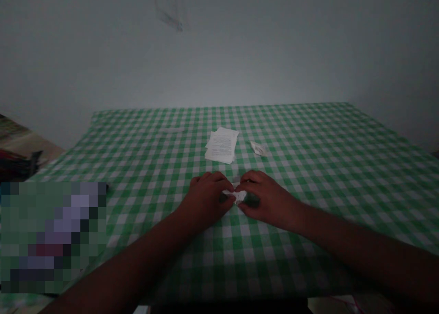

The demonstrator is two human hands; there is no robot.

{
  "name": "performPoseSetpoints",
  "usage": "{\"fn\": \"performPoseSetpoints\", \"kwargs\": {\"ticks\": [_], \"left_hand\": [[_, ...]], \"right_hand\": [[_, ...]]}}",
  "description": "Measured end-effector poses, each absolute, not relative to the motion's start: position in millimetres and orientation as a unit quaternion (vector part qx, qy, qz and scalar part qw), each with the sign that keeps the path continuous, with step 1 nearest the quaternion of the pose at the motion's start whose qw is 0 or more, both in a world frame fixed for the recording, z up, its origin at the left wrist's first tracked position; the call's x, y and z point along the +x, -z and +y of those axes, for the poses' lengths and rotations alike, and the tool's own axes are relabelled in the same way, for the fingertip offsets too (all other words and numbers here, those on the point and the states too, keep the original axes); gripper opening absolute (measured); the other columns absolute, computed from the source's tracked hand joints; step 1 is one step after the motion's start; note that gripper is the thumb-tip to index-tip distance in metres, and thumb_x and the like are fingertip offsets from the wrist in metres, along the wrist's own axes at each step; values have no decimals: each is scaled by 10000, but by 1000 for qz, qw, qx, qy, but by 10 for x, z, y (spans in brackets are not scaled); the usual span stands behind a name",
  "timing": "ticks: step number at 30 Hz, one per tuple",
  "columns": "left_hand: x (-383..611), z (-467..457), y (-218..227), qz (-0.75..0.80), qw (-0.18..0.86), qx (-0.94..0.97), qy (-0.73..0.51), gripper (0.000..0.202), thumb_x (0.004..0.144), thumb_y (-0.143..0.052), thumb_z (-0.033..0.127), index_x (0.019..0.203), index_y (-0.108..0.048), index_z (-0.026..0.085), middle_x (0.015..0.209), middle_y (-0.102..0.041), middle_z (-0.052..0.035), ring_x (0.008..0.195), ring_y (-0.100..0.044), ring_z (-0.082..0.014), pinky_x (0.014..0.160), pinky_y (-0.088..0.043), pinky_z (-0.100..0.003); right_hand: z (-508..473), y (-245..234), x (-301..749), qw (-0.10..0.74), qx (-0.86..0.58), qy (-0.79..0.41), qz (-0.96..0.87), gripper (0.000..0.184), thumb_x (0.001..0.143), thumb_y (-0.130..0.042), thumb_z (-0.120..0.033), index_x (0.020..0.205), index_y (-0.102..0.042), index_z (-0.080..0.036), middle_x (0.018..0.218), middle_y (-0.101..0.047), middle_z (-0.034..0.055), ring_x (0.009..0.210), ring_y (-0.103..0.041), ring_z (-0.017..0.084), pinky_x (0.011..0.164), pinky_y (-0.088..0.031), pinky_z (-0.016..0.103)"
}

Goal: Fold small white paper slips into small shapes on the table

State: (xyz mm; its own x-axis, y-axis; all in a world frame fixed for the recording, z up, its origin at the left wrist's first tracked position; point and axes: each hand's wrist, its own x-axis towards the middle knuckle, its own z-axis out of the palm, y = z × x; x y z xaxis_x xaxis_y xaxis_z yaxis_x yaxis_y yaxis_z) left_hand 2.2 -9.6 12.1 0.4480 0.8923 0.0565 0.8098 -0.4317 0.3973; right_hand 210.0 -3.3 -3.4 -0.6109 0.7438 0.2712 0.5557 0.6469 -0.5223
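Note:
A small piece of folded white paper (240, 196) with printed marks is pinched between my hands, low over the checked cloth. My left hand (210, 193) grips its left side between thumb and fingers. On the other side, the thumb and fingers of my right hand (263, 193) close on its right end. Fingers cover much of the paper, so its full shape is hidden. Just beyond my hands lies a short stack of printed paper sheets (221, 146), slightly fanned. To the right of that stack rests another folded paper piece (259, 148).
A green and white checked tablecloth (308, 145) covers the table, which meets a pale wall (257, 53). A faint whitish strip (172, 130) lies at the back left. Something blurred out by large pixels (55, 236) occupies the left edge. Clear plastic (168, 7) hangs on the wall.

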Motion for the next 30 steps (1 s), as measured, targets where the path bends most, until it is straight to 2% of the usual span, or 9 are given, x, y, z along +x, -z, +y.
{"fn": "performPoseSetpoints", "kwargs": {"ticks": [4,14,30], "left_hand": [[30,-98,-135,506,152,840,-124,161,833,-659,294,994,-671,290,1062,-633,7,1025,-551,-231,884,-367,-429],[-1,-95,-144,486,163,851,-112,289,785,-729,411,1038,-653,293,1114,-606,-3,1064,-532,-248,906,-366,-433],[33,-124,-131,494,136,852,-109,250,822,-692,383,1042,-646,273,1098,-607,-18,1044,-530,-251,908,-377,-442]], "right_hand": [[-10,-12,2153,228,-341,-231,-883,356,791,-673,-199,1145,-649,-233,1107,-568,77,1053,-540,222,949,-453,410],[20,-62,2219,212,-312,-260,-889,424,806,-594,-97,1202,-630,-245,1120,-552,76,1042,-532,210,940,-458,404],[-42,-43,2155,230,-333,-220,-888,412,824,-591,-125,1211,-627,-263,1095,-565,74,1036,-534,227,929,-447,422]]}}
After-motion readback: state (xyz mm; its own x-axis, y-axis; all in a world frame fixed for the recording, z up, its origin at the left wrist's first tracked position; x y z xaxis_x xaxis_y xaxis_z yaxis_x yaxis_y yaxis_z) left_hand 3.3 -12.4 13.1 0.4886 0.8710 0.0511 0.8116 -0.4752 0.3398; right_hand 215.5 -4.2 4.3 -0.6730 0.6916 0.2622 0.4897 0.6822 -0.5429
